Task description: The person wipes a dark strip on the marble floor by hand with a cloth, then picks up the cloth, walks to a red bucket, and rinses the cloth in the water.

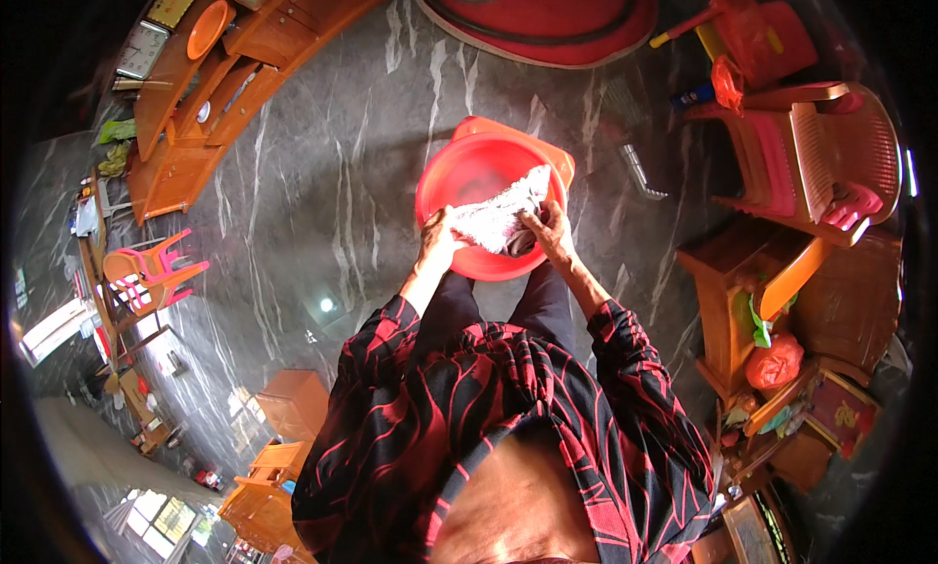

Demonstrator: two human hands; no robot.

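A white patterned cloth (496,217) with a dark patch near its right end is stretched between my two hands over a red basin (438,175). My left hand (439,239) is closed on the cloth's left end, by the basin's near left rim. At the right side my right hand (553,231) grips the cloth near its dark part, fingers bent round it. The basin rests on an orange-red stool or stand (481,126), whose edge shows behind and to the right. What lies in the basin under the cloth is partly hidden.
Grey marbled floor (332,202) surrounds the basin. A wooden cabinet (220,105) stands far left, a round red mat (547,26) ahead. Plastic chairs (801,158) and a wooden bench (743,281) are on the right. A small orange chair (147,271) stands left.
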